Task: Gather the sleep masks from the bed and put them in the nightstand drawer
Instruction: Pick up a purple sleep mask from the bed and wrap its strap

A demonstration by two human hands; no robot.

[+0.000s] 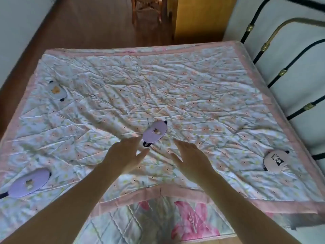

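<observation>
Two open hands [158, 155], four sleep masks [154, 131]

We are in a home bedroom. A bed [175, 85] fills most of what we see, spread with a creased floral quilt [193, 95] edged in pink, and a second quilted cover with large pink flowers [190, 221] shows below it at the near edge. Along the right side stands a black metal bed frame [290, 67] of curved bars with brass-coloured collars, set against a pale wall [263, 20]. Past the far edge we see a brown wooden floor [98, 27], a yellow cabinet or door [198, 16], and the legs of a wooden chair [146, 7]. Sleep masks [154, 132] lie scattered on the quilt.
</observation>
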